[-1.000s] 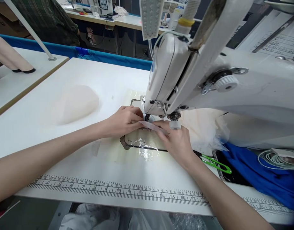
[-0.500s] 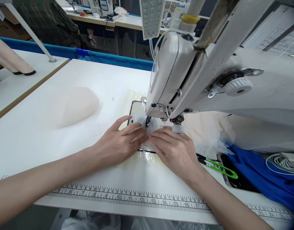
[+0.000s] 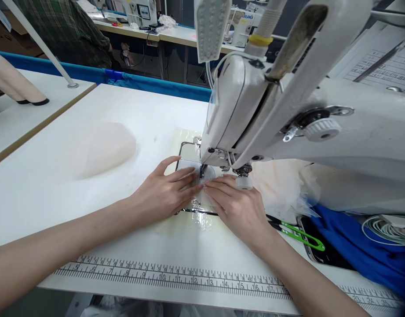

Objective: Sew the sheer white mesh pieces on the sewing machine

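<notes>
At the presser foot [image 3: 202, 171] of a white sewing machine [image 3: 231, 101], my two hands lie close together with fingertips almost meeting. My left hand [image 3: 162, 193] rests flat to the left of the needle, fingers spread. On the other side, my right hand [image 3: 243, 211] lies palm down with its fingers stretched out side by side; its thumb is hidden. A thin, see-through fabric seems to lie beneath the fingertips on the machine's bed plate [image 3: 191, 152], its edges hard to make out. More sheer pale fabric [image 3: 283, 185] is bunched to the right of my right hand.
A pale sheer piece [image 3: 110, 147] lies on the table at left. Green-handled thread snips [image 3: 304, 237], a dark phone [image 3: 334, 253] and blue cloth [image 3: 370, 259] sit at right. A ruler strip [image 3: 176, 279] follows the front edge. A person in plaid [image 3: 67, 33] is behind.
The view has shifted slightly. My hands stay at the presser foot in nearly the same pose, fingertips still close together.
</notes>
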Motion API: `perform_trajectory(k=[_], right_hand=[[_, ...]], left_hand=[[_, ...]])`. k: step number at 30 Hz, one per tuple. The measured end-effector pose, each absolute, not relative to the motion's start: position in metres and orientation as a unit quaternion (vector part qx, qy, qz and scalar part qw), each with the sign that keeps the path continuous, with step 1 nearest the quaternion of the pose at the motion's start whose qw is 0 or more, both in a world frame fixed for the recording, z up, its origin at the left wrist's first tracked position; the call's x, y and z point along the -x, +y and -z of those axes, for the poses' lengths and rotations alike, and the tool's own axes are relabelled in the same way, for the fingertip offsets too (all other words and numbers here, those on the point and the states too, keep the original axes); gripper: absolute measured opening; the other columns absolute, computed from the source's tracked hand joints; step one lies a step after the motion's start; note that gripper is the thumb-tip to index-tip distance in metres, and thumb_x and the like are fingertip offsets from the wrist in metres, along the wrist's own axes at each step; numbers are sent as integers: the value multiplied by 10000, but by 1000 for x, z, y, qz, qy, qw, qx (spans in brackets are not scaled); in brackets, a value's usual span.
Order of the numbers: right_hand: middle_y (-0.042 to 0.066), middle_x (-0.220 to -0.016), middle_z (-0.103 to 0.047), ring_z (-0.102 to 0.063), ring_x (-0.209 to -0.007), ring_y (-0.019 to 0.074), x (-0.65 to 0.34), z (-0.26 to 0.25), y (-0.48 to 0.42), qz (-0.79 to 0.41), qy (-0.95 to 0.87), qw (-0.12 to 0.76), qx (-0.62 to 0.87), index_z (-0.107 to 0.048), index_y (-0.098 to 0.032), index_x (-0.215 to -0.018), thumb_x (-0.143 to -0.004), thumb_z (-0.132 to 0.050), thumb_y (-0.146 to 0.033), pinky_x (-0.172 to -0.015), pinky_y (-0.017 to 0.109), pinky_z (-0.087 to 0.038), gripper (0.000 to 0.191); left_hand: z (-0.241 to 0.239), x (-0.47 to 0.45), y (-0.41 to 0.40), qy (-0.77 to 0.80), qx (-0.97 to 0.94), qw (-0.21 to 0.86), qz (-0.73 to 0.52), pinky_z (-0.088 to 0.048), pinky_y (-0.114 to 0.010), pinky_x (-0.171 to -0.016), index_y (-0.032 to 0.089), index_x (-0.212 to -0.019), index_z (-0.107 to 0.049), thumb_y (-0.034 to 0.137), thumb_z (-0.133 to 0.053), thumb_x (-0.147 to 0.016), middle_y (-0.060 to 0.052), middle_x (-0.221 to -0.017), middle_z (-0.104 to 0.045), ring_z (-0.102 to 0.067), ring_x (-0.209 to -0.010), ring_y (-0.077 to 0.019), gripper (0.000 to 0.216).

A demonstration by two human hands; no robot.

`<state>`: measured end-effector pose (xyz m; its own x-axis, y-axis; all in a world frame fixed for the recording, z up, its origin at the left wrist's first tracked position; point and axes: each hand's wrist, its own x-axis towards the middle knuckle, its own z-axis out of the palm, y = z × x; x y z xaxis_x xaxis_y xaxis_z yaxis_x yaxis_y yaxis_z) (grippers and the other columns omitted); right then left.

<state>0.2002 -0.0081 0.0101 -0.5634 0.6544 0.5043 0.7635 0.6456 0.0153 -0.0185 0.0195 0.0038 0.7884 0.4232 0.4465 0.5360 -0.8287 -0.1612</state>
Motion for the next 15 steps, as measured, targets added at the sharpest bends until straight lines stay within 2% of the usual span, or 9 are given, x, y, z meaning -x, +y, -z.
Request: perform_trajectory(k=[6,15], right_hand=[[14,-1034,-749,-706,-845,172,-201,-9,-8,135,-876,213,411,-736,-198,-942,-874,-547,-63,-818,317,-526,242],[18,-1041,-746,-706,-799,165,-202,-7,-8,154,-881,209,395,-733,-181,-936,-874,-547,-62,-831,334,-532,230]], left_hand=[[-5,18,22,-263,929,134,223,-262,-475,-1120,219,-1161,-634,183,-467,-967,-29,-1176,-696,-616,-1140,-197,259],[-3,16,19,-268,920,126,256,-290,-422,-1110,216,-1090,-656,147,-478,-958,14,-1113,-722,-649,-1088,-154,232]])
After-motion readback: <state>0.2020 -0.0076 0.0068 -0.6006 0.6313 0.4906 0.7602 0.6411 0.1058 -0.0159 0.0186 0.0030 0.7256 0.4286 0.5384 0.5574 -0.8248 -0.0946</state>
